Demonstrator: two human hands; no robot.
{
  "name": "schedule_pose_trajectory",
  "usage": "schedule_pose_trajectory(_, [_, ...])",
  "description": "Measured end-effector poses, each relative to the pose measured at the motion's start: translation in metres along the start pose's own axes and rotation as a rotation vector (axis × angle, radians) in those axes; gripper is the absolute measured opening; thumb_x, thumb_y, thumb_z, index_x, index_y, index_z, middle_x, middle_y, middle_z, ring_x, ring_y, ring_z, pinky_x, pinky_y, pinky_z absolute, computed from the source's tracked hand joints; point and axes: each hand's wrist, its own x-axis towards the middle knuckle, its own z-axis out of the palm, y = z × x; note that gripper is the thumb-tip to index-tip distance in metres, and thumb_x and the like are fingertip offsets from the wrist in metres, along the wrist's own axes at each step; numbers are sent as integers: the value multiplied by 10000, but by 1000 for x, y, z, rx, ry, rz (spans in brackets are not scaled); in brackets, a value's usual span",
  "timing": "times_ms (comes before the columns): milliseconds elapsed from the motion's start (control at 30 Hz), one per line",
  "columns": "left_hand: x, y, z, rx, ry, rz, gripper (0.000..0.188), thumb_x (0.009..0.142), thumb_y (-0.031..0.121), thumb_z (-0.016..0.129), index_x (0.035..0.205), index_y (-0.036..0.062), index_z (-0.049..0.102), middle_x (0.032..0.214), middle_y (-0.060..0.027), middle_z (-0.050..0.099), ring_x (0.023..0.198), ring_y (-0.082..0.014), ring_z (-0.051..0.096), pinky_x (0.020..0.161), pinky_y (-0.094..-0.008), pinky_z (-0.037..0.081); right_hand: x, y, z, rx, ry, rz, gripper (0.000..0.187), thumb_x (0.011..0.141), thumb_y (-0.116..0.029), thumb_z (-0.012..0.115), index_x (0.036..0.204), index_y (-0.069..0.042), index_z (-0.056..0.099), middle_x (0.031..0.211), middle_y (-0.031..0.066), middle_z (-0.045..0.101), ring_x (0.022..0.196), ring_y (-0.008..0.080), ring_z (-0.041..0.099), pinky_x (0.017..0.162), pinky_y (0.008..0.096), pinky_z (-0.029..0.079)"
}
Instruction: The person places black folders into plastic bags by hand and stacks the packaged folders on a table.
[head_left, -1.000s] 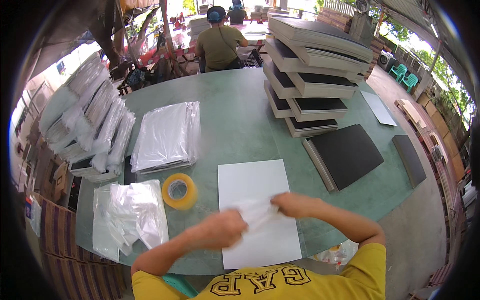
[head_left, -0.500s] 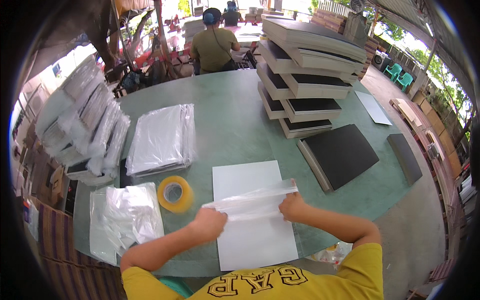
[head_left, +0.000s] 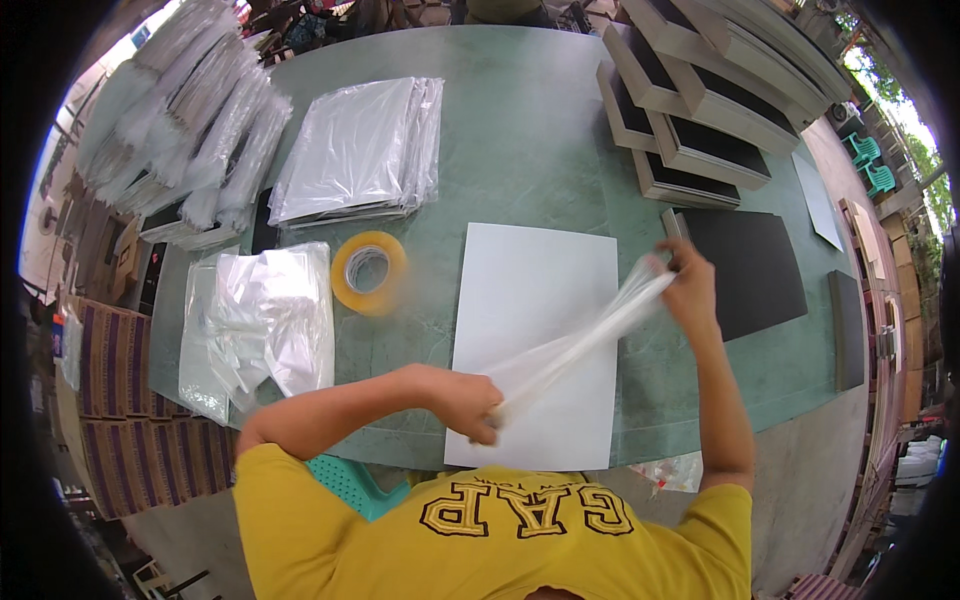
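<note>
A clear plastic bag (head_left: 590, 340) is stretched slantwise between my hands, bunched into a narrow band. My left hand (head_left: 468, 404) grips its near end, low over a white sheet (head_left: 535, 275) on the table. The other end is pinched in my right hand (head_left: 688, 285), raised to the right of the sheet's edge. Beyond that hand lies a black-topped stack of sheets (head_left: 750, 260). To the left of the white sheet stands a roll of yellowish tape (head_left: 391, 272), and beside it a pile of clear plastic bags (head_left: 300, 340).
Plastic-wrapped packs (head_left: 350, 150) lie on the green table (head_left: 520, 120), with a tall pile of wrapped bundles (head_left: 190, 130) at far left. Staggered black-topped stacks (head_left: 710, 150) rise at the far right. A green plastic stool (head_left: 355, 488) is below the near edge.
My right hand has moved right and up, and my left hand slightly right, so the bag now slants more steeply. The view has tilted downward.
</note>
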Motion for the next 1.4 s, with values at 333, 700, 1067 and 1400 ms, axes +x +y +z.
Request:
schedule_pose_trajectory(333, [58, -171, -54, -74, 1304, -548, 299, 675, -12, 497, 956, 44, 585, 858, -179, 594, 824, -311, 570, 755, -368, 437, 62, 85, 97, -132, 130, -179, 437, 627, 77, 460, 1024, -72, 566, 923, 166, 575, 833, 350, 557, 758, 386, 445])
schedule_pose_trajectory(700, [50, -128, -87, -152, 1145, -313, 318, 677, -44, 478, 936, 50, 638, 892, -119, 588, 805, -273, 566, 726, -324, 449, 92, 94, 49, 28, -23, -100, 275, 670, 31, 562, 935, -15, 620, 893, 123, 608, 762, 254, 587, 688, 331, 463])
schedule_pose_trajectory(1067, [28, -146, -8, -1613, 956, 227, 274, 801, 132, 569, 1049, 24, 518, 905, -59, 575, 780, -153, 548, 662, -272, 457, 19, 122, 26, 1275, -513, 286, 136, 764, -90, 562, 874, -9, 550, 768, 42, 586, 621, 132, 555, 568, 265, 471])
schedule_pose_trajectory(1400, [-49, -40, 132, -1203, 398, -557, 148, 766, 157, 626, 733, 15, 597, 678, -56, 565, 570, -139, 538, 501, -249, 418, -177, 162, 14, 78, -481, 403, 270, 650, -207, 720, 744, 0, 575, 626, 71, 551, 554, 187, 519, 538, 280, 434])
